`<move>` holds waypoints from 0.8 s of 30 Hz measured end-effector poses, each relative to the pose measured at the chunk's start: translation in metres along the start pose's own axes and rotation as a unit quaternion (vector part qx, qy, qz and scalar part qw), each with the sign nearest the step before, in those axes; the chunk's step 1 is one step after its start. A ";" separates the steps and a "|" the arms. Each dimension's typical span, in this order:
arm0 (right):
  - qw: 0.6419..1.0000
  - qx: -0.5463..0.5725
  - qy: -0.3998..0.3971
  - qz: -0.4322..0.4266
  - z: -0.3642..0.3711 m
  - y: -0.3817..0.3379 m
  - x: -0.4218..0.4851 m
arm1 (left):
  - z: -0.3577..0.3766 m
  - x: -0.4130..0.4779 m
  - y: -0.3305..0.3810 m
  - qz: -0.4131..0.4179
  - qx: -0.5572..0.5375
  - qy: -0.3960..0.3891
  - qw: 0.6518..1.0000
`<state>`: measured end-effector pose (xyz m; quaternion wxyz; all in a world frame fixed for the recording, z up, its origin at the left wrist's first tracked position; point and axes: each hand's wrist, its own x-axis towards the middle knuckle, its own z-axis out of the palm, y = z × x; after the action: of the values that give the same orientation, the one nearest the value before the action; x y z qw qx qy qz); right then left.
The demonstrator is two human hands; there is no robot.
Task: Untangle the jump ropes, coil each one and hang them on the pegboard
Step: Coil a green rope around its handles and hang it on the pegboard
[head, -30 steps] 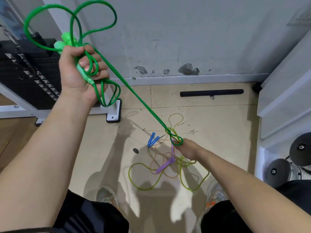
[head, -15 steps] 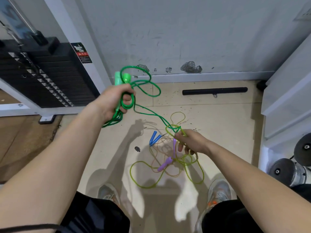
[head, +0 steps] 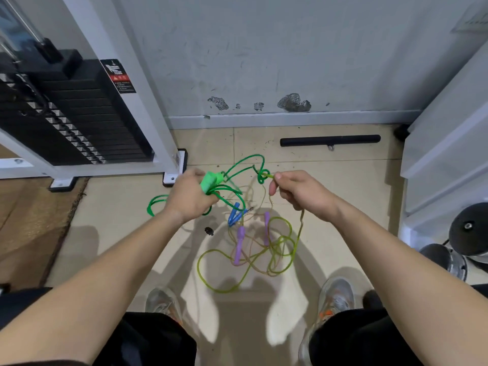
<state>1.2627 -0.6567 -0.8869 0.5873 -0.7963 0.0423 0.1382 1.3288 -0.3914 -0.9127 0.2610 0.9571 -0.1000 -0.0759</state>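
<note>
Weight-stack machine (head: pixel 74 122) stands on the left, with pale tiled floor (head: pixel 118 233) below. Down there, just ahead of the shoes (head: pixel 335 294), the yellow-green rope (head: pixel 208 282) sprawls in loops, tangled with purple handles (head: pixel 239 244) and blue handles (head: pixel 233 213). Above it, the green rope (head: pixel 250 156) is bunched. The left hand (head: pixel 190 198) has its fingers wrapped round the coils and green handles (head: pixel 210 180). The right hand (head: pixel 301 191) pinches a yellow-green strand right at the green knot (head: pixel 264 175).

We stand in a gym: a black weight stack (head: pixel 79 122) in a white steel frame (head: pixel 92 22), a black bar handle (head: pixel 330 140) on beige floor tiles (head: pixel 351 191).
</note>
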 end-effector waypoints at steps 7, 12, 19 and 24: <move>0.997 -0.062 -0.045 -0.013 -0.015 -0.025 -0.002 | -0.013 -0.014 0.027 0.345 0.211 -0.043 0.914; 0.993 -0.039 -0.110 -0.026 -0.019 -0.045 -0.014 | -0.007 -0.028 0.052 0.373 0.154 -0.095 0.910; 0.987 0.099 -0.125 0.000 -0.019 -0.041 -0.011 | 0.003 -0.035 0.058 0.367 0.067 -0.148 0.916; 0.991 0.123 -0.044 0.030 -0.026 -0.034 -0.011 | 0.007 -0.042 0.044 0.315 0.077 -0.117 0.939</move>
<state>1.2647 -0.6720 -0.8458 0.6774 -0.7098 0.0574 0.1844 1.2798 -0.4218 -0.8921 0.1839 0.8781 -0.4319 -0.0930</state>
